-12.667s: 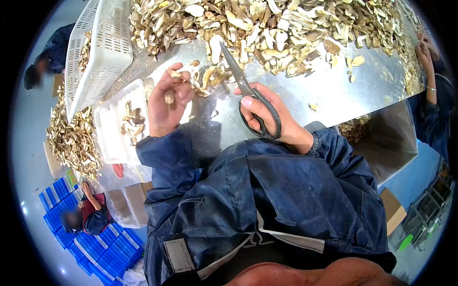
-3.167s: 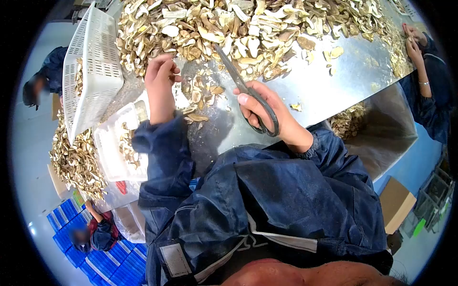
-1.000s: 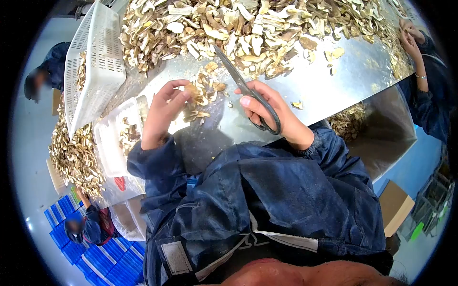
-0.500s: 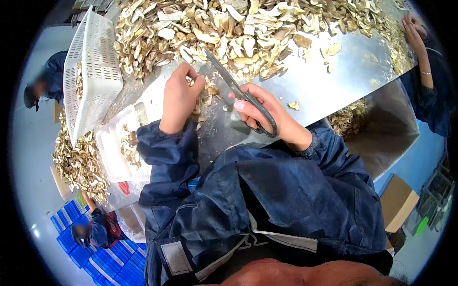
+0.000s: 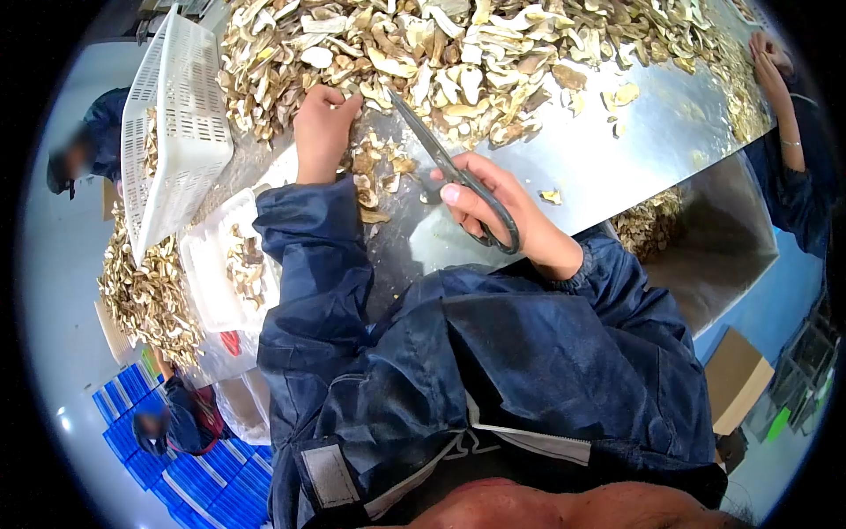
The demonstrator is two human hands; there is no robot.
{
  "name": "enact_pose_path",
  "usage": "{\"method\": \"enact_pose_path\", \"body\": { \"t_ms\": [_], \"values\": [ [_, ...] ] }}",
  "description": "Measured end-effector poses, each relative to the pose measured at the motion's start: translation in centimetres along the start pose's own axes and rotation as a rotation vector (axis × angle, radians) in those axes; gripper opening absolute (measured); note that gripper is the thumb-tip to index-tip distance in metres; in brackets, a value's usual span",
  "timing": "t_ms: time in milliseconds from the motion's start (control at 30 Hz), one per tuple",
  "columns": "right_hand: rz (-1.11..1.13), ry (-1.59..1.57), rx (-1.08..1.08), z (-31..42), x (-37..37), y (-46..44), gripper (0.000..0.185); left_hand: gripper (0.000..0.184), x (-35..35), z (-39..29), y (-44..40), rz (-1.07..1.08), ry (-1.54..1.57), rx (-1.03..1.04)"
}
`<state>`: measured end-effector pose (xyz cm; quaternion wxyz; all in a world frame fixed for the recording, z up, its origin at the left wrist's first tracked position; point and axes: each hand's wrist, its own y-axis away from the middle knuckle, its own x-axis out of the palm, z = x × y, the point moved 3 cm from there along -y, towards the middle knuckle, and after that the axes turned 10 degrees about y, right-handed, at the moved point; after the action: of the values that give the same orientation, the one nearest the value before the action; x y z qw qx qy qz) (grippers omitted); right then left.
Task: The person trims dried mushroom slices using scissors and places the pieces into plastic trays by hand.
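Observation:
A pair of dark scissors (image 5: pixel 424 135) is in my right hand (image 5: pixel 498 201), its handle loops around my fingers and its blades directed up and left, close to the pile's edge. My left hand (image 5: pixel 322 130) is closed at the near edge of a big heap of sliced dried mushrooms (image 5: pixel 441 53). Its thumb and fingers are drawn together; whatever they pinch is too small to make out. Below it, a little group of mushroom pieces (image 5: pixel 379 172) lies scattered on the metal table (image 5: pixel 564 159).
At left a white perforated basket (image 5: pixel 189 115) stands tilted beside a white tray (image 5: pixel 211 273) with some slices. Another mushroom heap (image 5: pixel 150 300) lies beyond. A bin (image 5: pixel 705 238) sits below the table's right edge. Co-workers are at left, and another person's hands (image 5: pixel 771 62) at far right.
My left hand has moved up and left from the small pieces to the heap's edge, uncovering them. The right hand and scissors are nearly still.

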<state>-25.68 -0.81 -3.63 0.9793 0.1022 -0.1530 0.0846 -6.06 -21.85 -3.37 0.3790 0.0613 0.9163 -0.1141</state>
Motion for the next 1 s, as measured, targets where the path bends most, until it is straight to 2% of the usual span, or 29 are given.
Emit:
{"method": "enact_pose_path", "body": {
  "t_ms": [33, 167, 200, 267, 300, 333, 400, 467, 533, 567, 600, 667, 800, 933, 1000],
  "values": [
    [0.012, 0.019, -0.006, 0.1, -0.1, 0.0, 0.033, 0.032, -0.1, -0.3, 0.1, 0.026, -0.074, -0.016],
    [0.031, 0.037, -0.009, 0.3, -0.3, 0.1, 0.032, 0.035, -1.2, 0.7, 1.8, 0.041, 0.116, 0.071],
    [0.029, 0.049, -0.011, 0.3, -0.4, 0.1, 0.033, 0.036, -2.1, -1.0, 2.9, 0.115, 0.303, -0.179],
    [0.031, 0.071, -0.013, 0.0, -0.5, 0.0, 0.033, 0.032, -3.6, 0.8, 3.5, 0.174, 0.687, -0.486],
    [0.027, 0.059, -0.004, 0.0, -0.4, 0.1, 0.033, 0.038, -4.1, 0.8, 3.8, 0.23, 1.022, -0.57],
    [0.025, 0.049, 0.004, 0.2, -0.3, 0.1, 0.033, 0.035, -4.4, 1.9, 3.9, 0.142, 1.245, -0.658],
    [0.022, 0.033, 0.008, 0.1, -0.1, 0.0, 0.034, 0.025, -4.6, 2.2, 3.8, 0.042, 1.446, -0.719],
    [0.013, 0.02, 0.004, -0.3, -0.2, 0.0, 0.034, 0.019, -3.8, 1.8, 3.3, 0.114, 1.473, -0.637],
    [0.011, 0.022, -0.003, -0.2, -0.2, 0.0, 0.035, 0.014, -2.6, 0.9, 2.0, 0.115, 1.072, -0.505],
    [0.007, 0.022, -0.007, -0.2, -0.2, 0.1, 0.035, 0.015, -1.9, -0.2, 1.7, 0.134, 0.693, -0.394],
    [0.003, 0.019, -0.009, -0.2, -0.1, 0.1, 0.035, 0.018, -1.3, -1.2, 1.3, 0.133, 0.282, -0.114],
    [-0.004, 0.008, -0.013, -0.2, -0.1, 0.1, 0.035, 0.026, -0.3, -3.3, 1.6, 0.013, -0.23, 0.406],
    [0.012, 0.018, -0.003, 0.2, -0.2, 0.2, 0.033, 0.024, -0.6, -2.0, 2.3, 0.127, -0.326, 0.334],
    [0.018, 0.073, 0.005, -0.2, -0.5, 0.1, 0.033, 0.019, -4.0, -1.1, 5.0, 0.309, -0.179, 0.304],
    [0.034, 0.082, 0.021, -0.1, -0.4, 0.0, 0.034, 0.02, -5.7, -0.9, 5.9, 0.287, -0.072, 0.041]
  ]
}}
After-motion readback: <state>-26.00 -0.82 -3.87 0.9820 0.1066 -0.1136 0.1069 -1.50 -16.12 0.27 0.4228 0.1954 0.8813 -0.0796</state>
